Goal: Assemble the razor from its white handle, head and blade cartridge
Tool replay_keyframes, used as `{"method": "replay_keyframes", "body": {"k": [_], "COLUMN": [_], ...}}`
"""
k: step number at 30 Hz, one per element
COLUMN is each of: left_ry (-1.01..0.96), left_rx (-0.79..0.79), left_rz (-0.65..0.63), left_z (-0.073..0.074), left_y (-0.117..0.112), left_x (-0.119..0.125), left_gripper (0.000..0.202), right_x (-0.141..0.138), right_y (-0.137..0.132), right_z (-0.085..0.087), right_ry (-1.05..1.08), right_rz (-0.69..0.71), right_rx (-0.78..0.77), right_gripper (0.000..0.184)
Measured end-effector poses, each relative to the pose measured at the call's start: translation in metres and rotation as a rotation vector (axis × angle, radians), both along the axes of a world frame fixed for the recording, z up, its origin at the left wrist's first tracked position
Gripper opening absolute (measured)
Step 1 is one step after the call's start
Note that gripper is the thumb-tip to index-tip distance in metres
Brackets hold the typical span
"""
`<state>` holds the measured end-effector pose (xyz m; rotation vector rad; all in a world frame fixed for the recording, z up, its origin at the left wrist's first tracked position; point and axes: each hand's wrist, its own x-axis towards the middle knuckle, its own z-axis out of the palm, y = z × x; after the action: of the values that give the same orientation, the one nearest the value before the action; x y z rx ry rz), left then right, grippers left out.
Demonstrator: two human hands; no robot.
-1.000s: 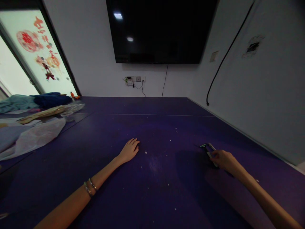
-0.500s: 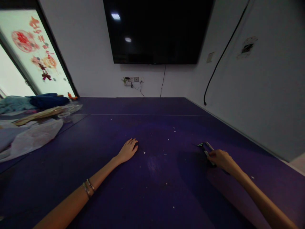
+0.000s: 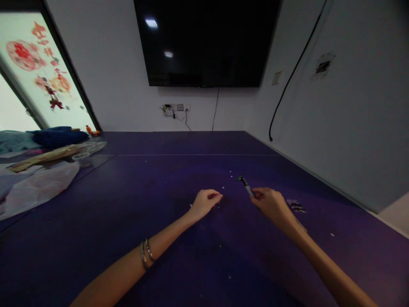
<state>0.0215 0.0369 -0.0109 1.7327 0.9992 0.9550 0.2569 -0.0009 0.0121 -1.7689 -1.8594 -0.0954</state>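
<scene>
My right hand (image 3: 271, 204) is closed around the handle of a razor (image 3: 247, 186). The razor is raised above the dark purple tabletop (image 3: 179, 264), its dark head tilted up to the left. To the left of it, my left hand (image 3: 204, 203) has thumb and fingers drawn together in a pinch. Whatever lies between those fingertips, if anything, is too small to make out. Just right of my right hand a small dark and clear item (image 3: 297, 206) lies on the table, its kind unclear. A thin pale edge shows beside my right wrist, mostly hidden.
Small white scraps (image 3: 223, 187) are scattered over the tabletop. At the left lie a clear plastic bag (image 3: 47, 185), folded blue cloth (image 3: 59, 136) and a clear cup (image 3: 82, 159). A black cable (image 3: 283, 98) hangs down the right wall, and a large screen (image 3: 207, 42) hangs ahead.
My right hand has lifted the razor and brought it left, uncovering the dark and clear item. My left hand has moved right, going from lying flat to a pinch.
</scene>
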Motion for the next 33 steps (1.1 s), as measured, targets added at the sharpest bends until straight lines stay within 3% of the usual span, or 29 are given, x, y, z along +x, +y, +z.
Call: {"method": "replay_keyframes", "body": {"k": [4,6,12,22,27,33], "left_ry": [-0.234,-0.283,-0.297,-0.322,-0.112,0.366], "left_rx": [-0.303,-0.376,-0.351,-0.343,-0.402,-0.368], "left_rz": [-0.015,-0.015,0.046,0.074,-0.011,-0.047], "left_z": [-0.002,0.0,0.008,0.005,0.008,0.006], "left_y": [-0.004,-0.006,-0.008,-0.005,0.005,0.031], "left_x": [0.033,0.039,0.039,0.032,0.009,-0.03], "left_gripper": [0.027,0.03,0.03,0.028,0.031,0.033], "right_x": [-0.035,-0.045,-0.059,-0.078,-0.073,-0.03], "right_y": [-0.012,-0.017,-0.023,-0.026,-0.03,-0.03], "right_z": [0.009,0.01,0.008,0.007,0.008,-0.001], "right_ry": [-0.042,-0.072,-0.112,-0.154,-0.115,-0.065], "right_rz": [0.111,0.142,0.131,0.157,0.193,0.107], "right_rx": [0.017,0.005,-0.066,-0.084,-0.045,-0.018], "right_gripper": [0.024,0.022,0.018,0.018,0.025,0.033]}}
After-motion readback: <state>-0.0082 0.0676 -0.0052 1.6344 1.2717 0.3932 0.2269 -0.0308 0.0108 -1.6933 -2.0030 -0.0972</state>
